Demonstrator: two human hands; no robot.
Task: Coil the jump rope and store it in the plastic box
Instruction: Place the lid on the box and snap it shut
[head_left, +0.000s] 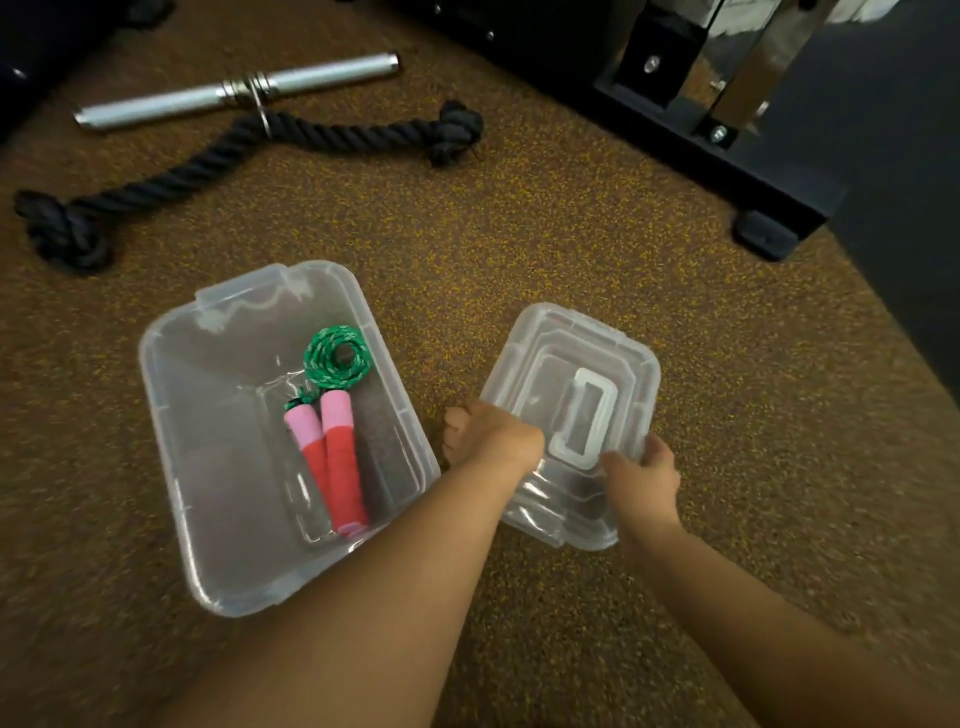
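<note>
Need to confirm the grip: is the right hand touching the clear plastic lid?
Touching. The head view shows the right hand with fingers curled over the clear plastic lid's near edge.
</note>
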